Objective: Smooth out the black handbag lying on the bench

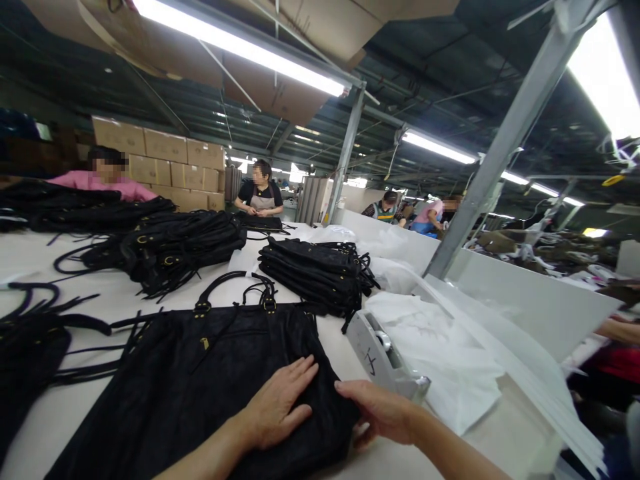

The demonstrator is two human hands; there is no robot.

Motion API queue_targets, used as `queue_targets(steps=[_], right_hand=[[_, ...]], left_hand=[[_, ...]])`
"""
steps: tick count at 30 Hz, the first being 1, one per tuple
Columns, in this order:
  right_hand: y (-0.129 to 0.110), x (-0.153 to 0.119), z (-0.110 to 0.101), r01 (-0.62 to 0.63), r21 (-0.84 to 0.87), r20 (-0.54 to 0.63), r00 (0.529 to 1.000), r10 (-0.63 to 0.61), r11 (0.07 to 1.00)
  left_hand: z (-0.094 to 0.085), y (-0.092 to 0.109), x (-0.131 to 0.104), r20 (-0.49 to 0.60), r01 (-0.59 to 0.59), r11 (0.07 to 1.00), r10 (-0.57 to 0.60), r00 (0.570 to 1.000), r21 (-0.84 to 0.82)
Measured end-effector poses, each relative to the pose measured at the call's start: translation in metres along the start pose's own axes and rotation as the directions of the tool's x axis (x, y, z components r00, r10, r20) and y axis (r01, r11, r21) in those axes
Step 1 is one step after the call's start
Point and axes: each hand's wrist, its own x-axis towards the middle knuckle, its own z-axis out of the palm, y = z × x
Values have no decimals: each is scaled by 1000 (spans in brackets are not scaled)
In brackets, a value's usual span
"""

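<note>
Black handbag (200,380) lies flat on the white worktop (75,413), lower centre of the frame, handles pointing away. Left hand (277,403) presses on its right part, fingers spread and flat, gripping nothing. Right hand (383,410) sits at the bag's right edge, fingers loosely curled around the side. Just right: a tape dispenser (383,353) and white wrapping sheets (450,360), unused on this bag. Stacks of finished-looking bags (315,270) wait mid-frame.
</note>
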Motion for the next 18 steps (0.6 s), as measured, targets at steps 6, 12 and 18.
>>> queue_targets(steps=[6,12,18], right_hand=[[-5,-24,-6,146,83,195,968,-160,986],[7,-27,3,191,111,75,977,-200,975],[24,-19,5,212,51,12,977,-213,976]], left_hand=[[-4,0,-1,-53,-10,998,7,999,-63],[-29,33,0,70,152,986,-147,987,-70],[-21,79,7,199,159,987,-152,968,-18]])
